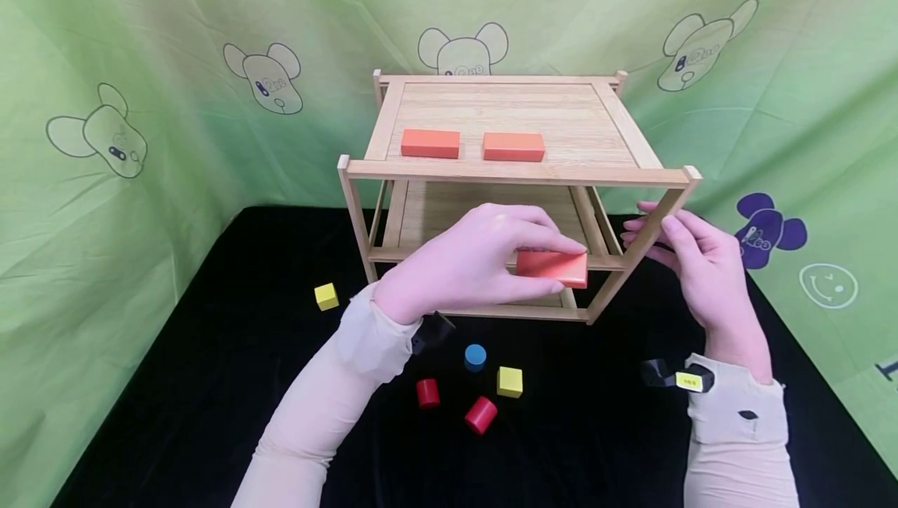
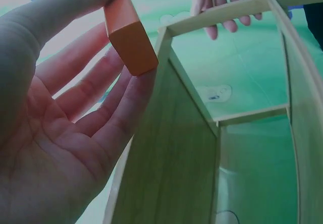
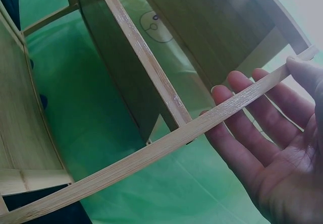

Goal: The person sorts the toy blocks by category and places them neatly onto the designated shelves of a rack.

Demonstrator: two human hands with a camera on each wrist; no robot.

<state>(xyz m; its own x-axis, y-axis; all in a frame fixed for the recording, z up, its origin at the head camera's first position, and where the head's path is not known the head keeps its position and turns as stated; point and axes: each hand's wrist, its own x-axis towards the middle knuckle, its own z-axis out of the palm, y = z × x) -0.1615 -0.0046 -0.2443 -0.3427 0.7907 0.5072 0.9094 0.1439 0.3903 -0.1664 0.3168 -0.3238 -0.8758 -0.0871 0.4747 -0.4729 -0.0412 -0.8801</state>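
Observation:
In the head view my left hand pinches an orange-red rectangular block between thumb and fingers. It holds the block in front of the lower part of a wooden shelf rack. The left wrist view shows this block at the fingertips, beside the rack's boards. Two similar blocks, a left one and a right one, lie in a row near the front of the top shelf. My right hand holds the rack's front right post, thumb on one side and fingers extended behind.
On the black cloth before the rack lie a blue cylinder, two red cylinders and a yellow cube. Another yellow cube lies left of the rack. A green printed curtain hangs behind and at both sides.

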